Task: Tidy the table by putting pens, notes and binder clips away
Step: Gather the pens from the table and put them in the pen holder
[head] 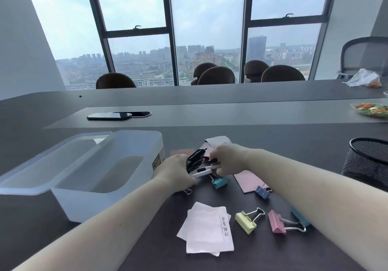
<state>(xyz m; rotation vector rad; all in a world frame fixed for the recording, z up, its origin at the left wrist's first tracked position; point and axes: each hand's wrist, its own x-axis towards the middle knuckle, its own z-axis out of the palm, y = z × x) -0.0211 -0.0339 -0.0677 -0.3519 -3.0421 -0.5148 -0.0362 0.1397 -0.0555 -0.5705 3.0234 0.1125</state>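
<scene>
My left hand [175, 171] grips a bundle of black and white pens [196, 161] beside the clear plastic box [109, 186]. My right hand [227, 158] closes on the other end of the same pens. Under the hands lie a teal binder clip [219, 182] and pink notes [248, 181]. Nearer me sit a blue clip [262, 192], a yellow clip [245, 222], a pink clip [277, 224] and a dark teal clip [300, 217]. A stack of white notes [207, 232] lies at the front.
The box's lid [52, 161] leans open on its left. A black mesh pen holder [367, 161] stands at the right. A phone [109, 116] lies further back, a food plate [371, 110] and plastic bag [363, 78] at far right. Chairs line the far edge.
</scene>
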